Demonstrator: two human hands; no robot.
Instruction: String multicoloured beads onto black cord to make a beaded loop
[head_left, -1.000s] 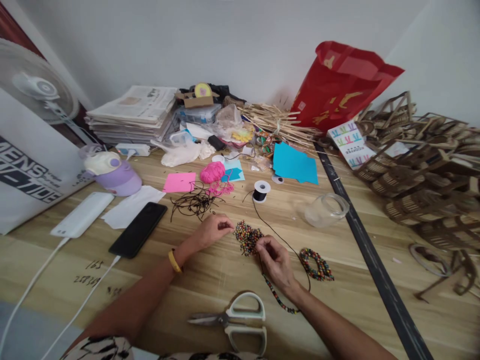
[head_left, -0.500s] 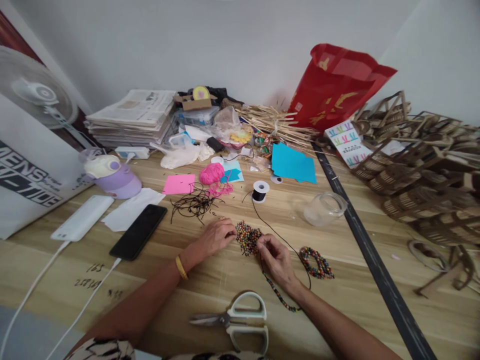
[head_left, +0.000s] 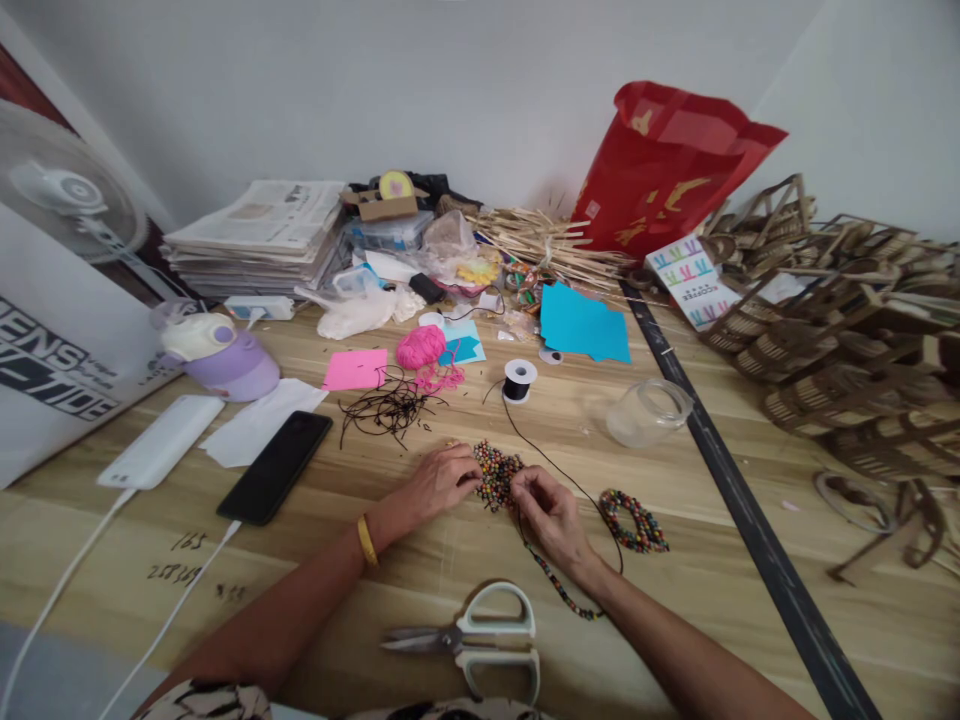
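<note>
A pile of small multicoloured beads (head_left: 495, 474) lies on the wooden table between my two hands. At its left edge is my left hand (head_left: 442, 480), fingers bent and tips together against the beads; whatever they pinch is too small to make out. On the pile's right side my right hand (head_left: 549, 508) pinches the black cord, its tip hidden by the fingers. Beads strung on that cord (head_left: 559, 588) hang in a curve below the right wrist. The cord runs back to a white spool of black cord (head_left: 519, 380). A coiled beaded strand (head_left: 634, 522) rests to the right.
White-handled scissors (head_left: 495, 632) lie in front of me. A glass jar (head_left: 649, 412) stands at right, near woven baskets (head_left: 810, 370). Black cord pieces (head_left: 390, 405), pink yarn (head_left: 421, 347) and a phone (head_left: 276, 468) are at left. Blue paper (head_left: 585, 322) lies behind the spool.
My left hand has shifted slightly right, closer into the beads. The right hand keeps its pinch by the pile. The whole view has moved a little.
</note>
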